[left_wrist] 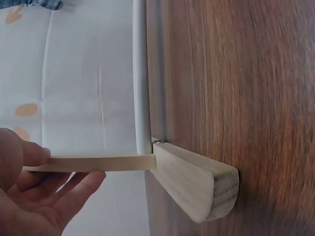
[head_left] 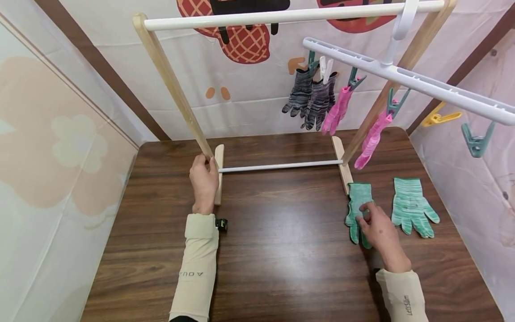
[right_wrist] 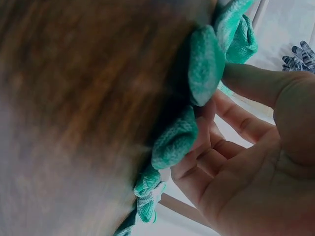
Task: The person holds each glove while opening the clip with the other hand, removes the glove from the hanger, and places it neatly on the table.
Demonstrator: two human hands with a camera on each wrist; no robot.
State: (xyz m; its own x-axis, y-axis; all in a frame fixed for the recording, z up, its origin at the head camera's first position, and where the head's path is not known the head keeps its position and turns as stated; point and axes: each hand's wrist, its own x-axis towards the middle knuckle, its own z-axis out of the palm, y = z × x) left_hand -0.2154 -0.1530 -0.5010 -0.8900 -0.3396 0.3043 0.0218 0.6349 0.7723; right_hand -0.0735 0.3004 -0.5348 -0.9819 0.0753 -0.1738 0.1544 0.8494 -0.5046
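My left hand (head_left: pixel 204 181) grips the lower end of the wooden post (left_wrist: pixel 108 162) of a drying rack, thumb on one side and fingers on the other. On the right, my right hand (head_left: pixel 378 228) is over a green knitted glove (head_left: pixel 360 197) lying on the table, its loosely bent fingers at the glove's surface. The right wrist view shows thumb and fingers (right_wrist: pixel 253 130) close against that glove's green fingers, the fingertips partly hidden by it. A second green glove (head_left: pixel 412 201) lies flat farther right, its fingers pointing toward me.
A white clip hanger (head_left: pixel 358 62) hangs from the rack's top rail (head_left: pixel 273 18). Clipped to it are grey striped gloves (head_left: pixel 318 103) and pink gloves (head_left: pixel 372 141). A yellow clip (head_left: pixel 440 118) and a green clip (head_left: pixel 477 142) hang at its near end. A white lower bar (head_left: pixel 281 166) joins the rack's feet.
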